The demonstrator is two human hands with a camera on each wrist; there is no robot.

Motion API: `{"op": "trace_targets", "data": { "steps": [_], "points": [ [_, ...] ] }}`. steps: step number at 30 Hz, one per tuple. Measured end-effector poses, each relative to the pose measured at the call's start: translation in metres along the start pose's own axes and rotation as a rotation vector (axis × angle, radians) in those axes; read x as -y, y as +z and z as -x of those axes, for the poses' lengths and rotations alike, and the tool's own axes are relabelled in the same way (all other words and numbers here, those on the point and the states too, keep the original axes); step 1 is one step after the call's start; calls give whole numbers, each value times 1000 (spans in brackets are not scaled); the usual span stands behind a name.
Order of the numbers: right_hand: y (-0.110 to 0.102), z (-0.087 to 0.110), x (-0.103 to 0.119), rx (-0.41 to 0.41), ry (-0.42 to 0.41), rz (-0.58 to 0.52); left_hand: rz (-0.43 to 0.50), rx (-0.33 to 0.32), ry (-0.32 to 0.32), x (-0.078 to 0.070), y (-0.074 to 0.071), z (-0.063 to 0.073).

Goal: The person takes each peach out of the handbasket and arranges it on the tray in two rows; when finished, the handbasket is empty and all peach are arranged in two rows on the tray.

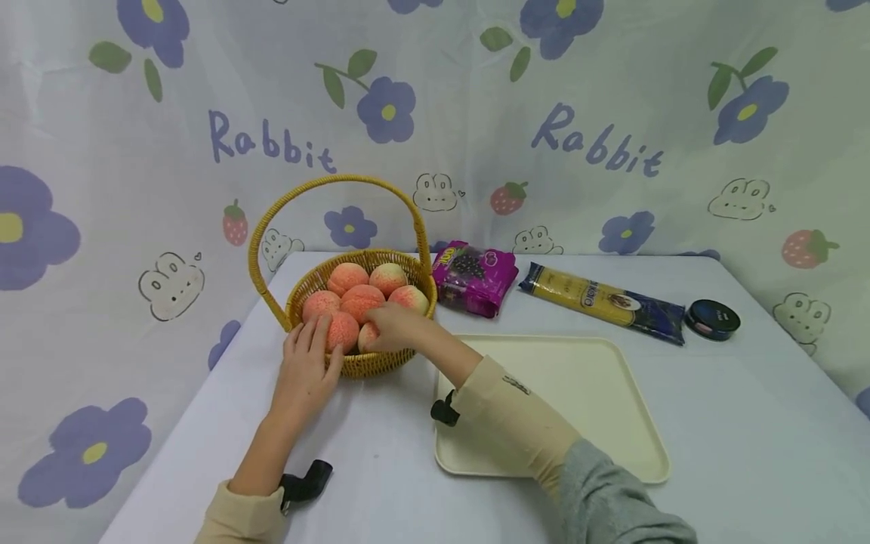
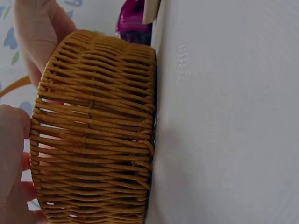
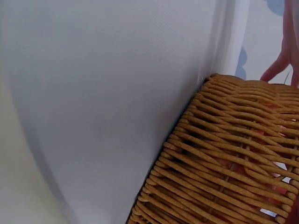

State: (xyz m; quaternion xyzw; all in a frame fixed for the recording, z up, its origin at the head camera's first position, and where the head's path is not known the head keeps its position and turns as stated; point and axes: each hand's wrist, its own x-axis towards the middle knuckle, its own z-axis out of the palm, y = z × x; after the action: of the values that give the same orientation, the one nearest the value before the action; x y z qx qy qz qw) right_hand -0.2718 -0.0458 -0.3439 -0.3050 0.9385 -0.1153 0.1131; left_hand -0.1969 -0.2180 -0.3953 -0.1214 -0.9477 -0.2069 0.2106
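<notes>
A wicker basket [image 1: 367,366] with a tall arched handle holds several pink-and-cream peaches [image 1: 349,276]. At its near left rim lies my left hand [image 1: 307,374], fingers spread over the edge and touching a pink peach [image 1: 342,332]. My right hand [image 1: 397,326] reaches in over the near right rim and grips a paler peach [image 1: 366,337], mostly hidden by the fingers. Both wrist views show the woven basket side [image 2: 96,130] close up, with fingertips partly hidden behind the rim.
A cream tray [image 1: 578,393] lies right of the basket, under my right forearm. Behind it are a purple grape-printed packet [image 1: 473,278], a long yellow-and-blue packet [image 1: 605,302] and a round black tin [image 1: 712,319]. A patterned curtain [image 1: 462,113] hangs behind the white table.
</notes>
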Motion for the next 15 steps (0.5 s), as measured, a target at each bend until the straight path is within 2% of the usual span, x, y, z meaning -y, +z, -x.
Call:
{"op": "trace_targets", "data": {
  "steps": [3, 10, 15],
  "points": [
    [1, 0, -2, -20, 1, -22, 4, 10, 0, -1, 1, -1],
    [6, 1, -6, -101, -72, -35, 3, 20, -11, -1, 0, 1],
    [7, 1, -8, -128, -74, -39, 2, 28, -18, -1, 1, 0]
  ]
}}
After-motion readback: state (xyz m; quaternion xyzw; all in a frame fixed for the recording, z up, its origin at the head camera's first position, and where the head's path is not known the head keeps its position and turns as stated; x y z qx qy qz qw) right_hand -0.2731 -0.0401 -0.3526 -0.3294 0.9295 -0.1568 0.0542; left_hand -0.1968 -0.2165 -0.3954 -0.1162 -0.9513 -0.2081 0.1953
